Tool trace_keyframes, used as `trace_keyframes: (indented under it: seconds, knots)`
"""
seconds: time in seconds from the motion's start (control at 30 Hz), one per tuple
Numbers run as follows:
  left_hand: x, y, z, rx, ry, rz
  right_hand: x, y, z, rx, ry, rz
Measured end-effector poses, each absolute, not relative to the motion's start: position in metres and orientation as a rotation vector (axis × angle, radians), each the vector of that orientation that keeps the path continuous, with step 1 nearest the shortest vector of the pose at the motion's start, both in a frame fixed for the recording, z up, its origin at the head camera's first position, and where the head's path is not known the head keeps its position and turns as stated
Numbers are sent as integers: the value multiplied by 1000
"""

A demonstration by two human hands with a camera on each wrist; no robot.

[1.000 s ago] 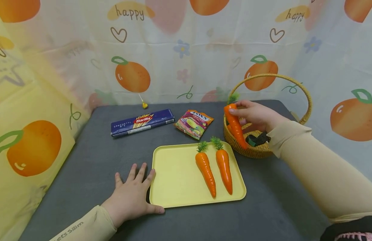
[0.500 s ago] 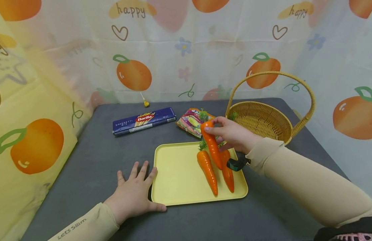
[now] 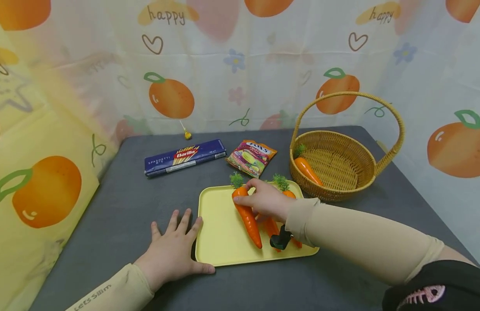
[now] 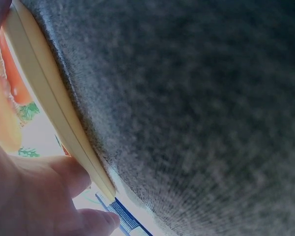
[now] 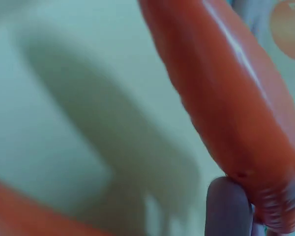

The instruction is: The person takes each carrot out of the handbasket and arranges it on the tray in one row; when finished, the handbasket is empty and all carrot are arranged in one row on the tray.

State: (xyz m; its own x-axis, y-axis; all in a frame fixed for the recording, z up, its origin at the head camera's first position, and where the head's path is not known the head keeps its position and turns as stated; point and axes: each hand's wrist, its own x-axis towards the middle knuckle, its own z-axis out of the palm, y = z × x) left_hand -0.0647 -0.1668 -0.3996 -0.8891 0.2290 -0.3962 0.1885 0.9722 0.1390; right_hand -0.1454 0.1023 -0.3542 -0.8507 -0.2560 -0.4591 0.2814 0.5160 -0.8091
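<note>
My right hand [image 3: 265,199] pinches an orange carrot [image 3: 248,218] with a green leafy top, near its thick end. In the right wrist view this carrot [image 5: 221,83] casts a shadow on the yellow tray [image 3: 214,233]. Two more carrots lie on the tray, partly covered by the right hand and forearm; the leafy top of one carrot [image 3: 281,182] shows behind the hand. My left hand [image 3: 172,248] has its fingers spread at the tray's left edge, with thumb and fingertips right at the rim. In the left wrist view, fingers [image 4: 64,172] touch the tray's side [image 4: 54,108].
A wicker basket [image 3: 337,194] with a tall handle stands right of the tray, one carrot [image 3: 307,170] inside. Behind the tray lie a blue spaghetti box [image 3: 184,157] and a candy bag [image 3: 251,157]. A small yellow lollipop [image 3: 187,135] lies near the printed curtain [image 3: 209,95].
The right hand has carried the carrot from the basket leftward over the tray, left of the two carrots there. The left hand has stayed in place.
</note>
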Motion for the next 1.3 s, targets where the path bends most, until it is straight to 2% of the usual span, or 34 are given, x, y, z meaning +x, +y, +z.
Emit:
trace_keyframes:
  seconds: [0.4,0.9,1.07,1.3]
  knots:
    - [-66,-167,-399,293,2693,130,-144,83,-361,-101,2481,-910]
    - [-67,-165,-398,282,2684,130,-143,83,-372,-199,2546,-735]
    - [-67,-165,-399,279,2685,132,-144,88,-364,-212,2542,-674]
    - [-65,-165,-398,305,2706,123,-153,107,-330,-236,2479,-691]
